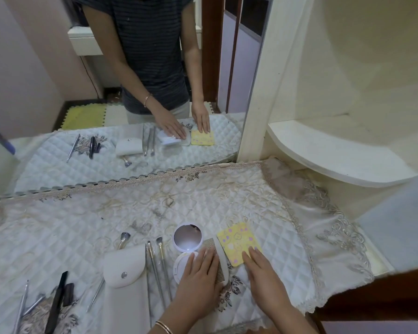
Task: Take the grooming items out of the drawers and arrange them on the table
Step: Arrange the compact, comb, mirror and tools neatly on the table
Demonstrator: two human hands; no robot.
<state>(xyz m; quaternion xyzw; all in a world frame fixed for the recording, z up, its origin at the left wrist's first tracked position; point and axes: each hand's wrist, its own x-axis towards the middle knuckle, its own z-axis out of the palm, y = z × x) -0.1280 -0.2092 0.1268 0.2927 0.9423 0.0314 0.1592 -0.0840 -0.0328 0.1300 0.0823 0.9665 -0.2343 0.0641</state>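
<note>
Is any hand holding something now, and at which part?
Nothing is gripped. The left hand lies flat on the comb; the right hand presses fingertips on the yellow card's near edge.

Soft, even indoor light is falling on the quilted tabletop [70, 237] with only faint shadows, a small glare is glowing on the compact mirror [187, 238], and wide-angle distortion is bending and softening the edges.

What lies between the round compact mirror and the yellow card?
In the head view, a comb lies between the compact mirror and the yellow card, its near part under the left hand.
</note>
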